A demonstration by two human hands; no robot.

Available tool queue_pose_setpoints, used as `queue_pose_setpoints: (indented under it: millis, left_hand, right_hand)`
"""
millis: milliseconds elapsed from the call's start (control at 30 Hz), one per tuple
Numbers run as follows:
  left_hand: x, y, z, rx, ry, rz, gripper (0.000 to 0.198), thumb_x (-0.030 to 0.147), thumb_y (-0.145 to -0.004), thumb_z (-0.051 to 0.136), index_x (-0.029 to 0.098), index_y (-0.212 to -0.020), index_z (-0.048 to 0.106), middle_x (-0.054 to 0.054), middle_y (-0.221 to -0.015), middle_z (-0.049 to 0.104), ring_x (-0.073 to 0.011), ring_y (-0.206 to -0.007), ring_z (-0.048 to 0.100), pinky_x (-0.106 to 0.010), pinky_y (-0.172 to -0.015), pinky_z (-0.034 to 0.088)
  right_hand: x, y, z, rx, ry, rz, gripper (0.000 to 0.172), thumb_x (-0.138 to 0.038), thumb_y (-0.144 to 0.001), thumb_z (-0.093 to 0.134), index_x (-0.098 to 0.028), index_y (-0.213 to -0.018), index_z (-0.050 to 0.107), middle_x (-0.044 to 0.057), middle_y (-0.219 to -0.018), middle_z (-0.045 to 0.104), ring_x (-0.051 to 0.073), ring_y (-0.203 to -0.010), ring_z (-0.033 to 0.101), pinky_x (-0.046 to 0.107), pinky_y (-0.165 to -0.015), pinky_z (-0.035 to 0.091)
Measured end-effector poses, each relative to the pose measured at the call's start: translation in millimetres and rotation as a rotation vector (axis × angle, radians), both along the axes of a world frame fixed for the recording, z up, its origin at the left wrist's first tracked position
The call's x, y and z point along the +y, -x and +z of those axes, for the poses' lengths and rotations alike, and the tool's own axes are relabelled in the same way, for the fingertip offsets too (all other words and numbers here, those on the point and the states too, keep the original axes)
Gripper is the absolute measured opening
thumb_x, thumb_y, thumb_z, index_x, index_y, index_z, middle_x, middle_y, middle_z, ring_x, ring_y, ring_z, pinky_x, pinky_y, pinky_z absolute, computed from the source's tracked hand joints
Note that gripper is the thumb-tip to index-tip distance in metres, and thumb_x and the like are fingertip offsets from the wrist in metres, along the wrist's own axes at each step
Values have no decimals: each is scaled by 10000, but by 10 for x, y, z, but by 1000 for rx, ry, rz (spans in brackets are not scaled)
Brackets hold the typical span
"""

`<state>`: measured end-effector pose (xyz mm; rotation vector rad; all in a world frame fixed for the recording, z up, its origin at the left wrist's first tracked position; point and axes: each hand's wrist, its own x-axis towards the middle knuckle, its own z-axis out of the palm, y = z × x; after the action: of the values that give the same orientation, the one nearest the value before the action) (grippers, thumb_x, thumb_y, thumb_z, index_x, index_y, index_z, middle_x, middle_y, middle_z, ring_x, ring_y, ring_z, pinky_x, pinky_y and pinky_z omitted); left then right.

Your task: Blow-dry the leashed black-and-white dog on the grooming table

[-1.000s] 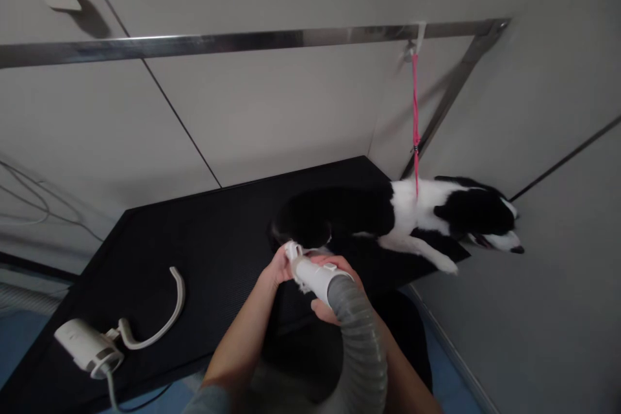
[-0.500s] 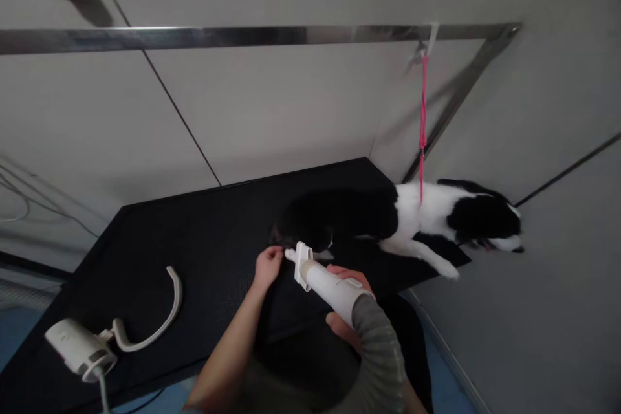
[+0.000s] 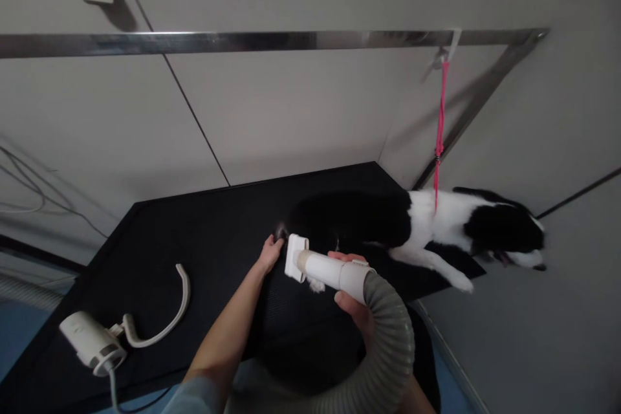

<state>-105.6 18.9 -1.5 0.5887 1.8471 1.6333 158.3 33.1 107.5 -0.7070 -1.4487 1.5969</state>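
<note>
A black-and-white dog (image 3: 359, 217) lies on the black table, its head off the right end and its rear toward my left hand (image 3: 270, 253). The fingers of that hand are closed at a dark tuft of fur (image 3: 281, 231) at the dog's rear; whether this is the tail I cannot tell. My right hand (image 3: 356, 304) is wrapped around a white dryer nozzle (image 3: 325, 270) on a grey ribbed hose (image 3: 392, 330). The flat nozzle head points left, close to the dog's hindquarters. Beneath it shows a white hind paw (image 3: 316, 285).
A pink grooming loop (image 3: 440, 116) runs from the metal bar (image 3: 272, 41) down to the dog's neck. On the left of the black table (image 3: 218, 220) lies a white device with a curved arm (image 3: 92, 343) and a cable. Walls stand behind and at right.
My left hand has moved slightly up to the tuft, away from the white paw. The nozzle has swung to point more directly left. The whole view has shifted a little.
</note>
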Motion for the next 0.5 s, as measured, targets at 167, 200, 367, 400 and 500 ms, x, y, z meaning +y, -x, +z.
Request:
queue_pose_setpoints:
  millis: [167, 200, 367, 400, 500]
  left_hand:
    - [-265, -154, 41, -579, -81, -144, 469, 582, -796, 629, 211, -643, 386, 90, -450, 330, -46, -349, 265, -174, -359, 228]
    - [-308, -149, 74, -667, -43, -186, 513, 638, -820, 569, 211, -615, 372, 85, -432, 310, -45, -338, 251, -172, -346, 198]
    - [-413, -85, 207, -883, 70, -334, 588, 685, -895, 381, 190, -580, 382, 68, -431, 309, -28, -314, 198, -153, -320, 130]
    - [-421, -82, 214, -884, 75, -337, 597, 684, -902, 358, 188, -573, 380, 69, -430, 302, -27, -312, 193, -150, -319, 130]
    - [-443, -94, 198, -908, 109, -363, 631, 693, -913, 290, 182, -554, 379, 70, -432, 281, -22, -311, 184, -143, -320, 132]
  right_hand:
    - [-76, 19, 87, -125, -127, 30, 612, -29, -469, 624, -289, -1004, 483, 73, -1199, 657, 300, -1179, 615, 478, -1070, 463]
    - [-80, 27, 119, -141, -147, 57, 610, -12, -458, 605, -289, -989, 486, 66, -1185, 666, 294, -1164, 625, 468, -1052, 480]
    - [-38, 102, 314, -155, -165, 119, 590, -5, -493, 618, -284, -1001, 506, 72, -1199, 670, 257, -1120, 649, 406, -993, 518]
    - [-13, 124, 348, -164, -167, 165, 581, -13, -504, 633, -286, -1004, 522, 69, -1194, 674, 254, -1097, 658, 401, -977, 525]
    - [94, 199, 424, -175, -160, 165, 551, -52, -533, 679, -293, -1013, 557, 51, -1137, 697, 240, -1025, 681, 397, -951, 534]
